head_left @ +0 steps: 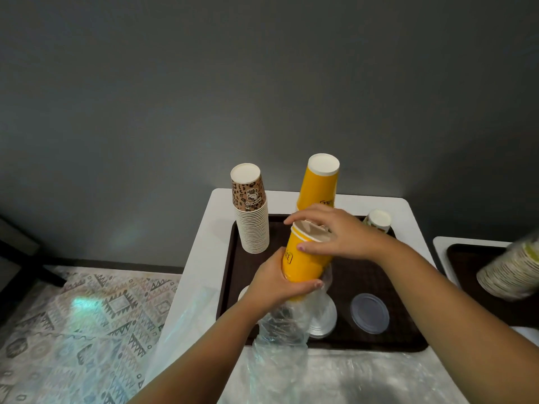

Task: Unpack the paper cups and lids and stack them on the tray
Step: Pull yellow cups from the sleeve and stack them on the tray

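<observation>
Over the dark brown tray (385,335), my left hand (278,282) grips the lower part of a stack of yellow paper cups (304,262) that sticks out of a clear plastic sleeve (284,325). My right hand (332,230) curls over the open rims at the top of that stack. Behind it an upside-down yellow cup stack (319,182) stands on the tray. A leopard-print cup stack (250,209) stands at the tray's back left. A clear lid (369,313) and a pile of white lids (323,319) lie at the tray's front.
A small patterned cup stack (377,221) stands at the tray's back right. A second table on the right carries another dark tray (463,260) with a tilted, blurred stack of cups (514,271). Loose clear plastic (335,377) covers the white table's near edge. A patterned rug (87,325) lies left.
</observation>
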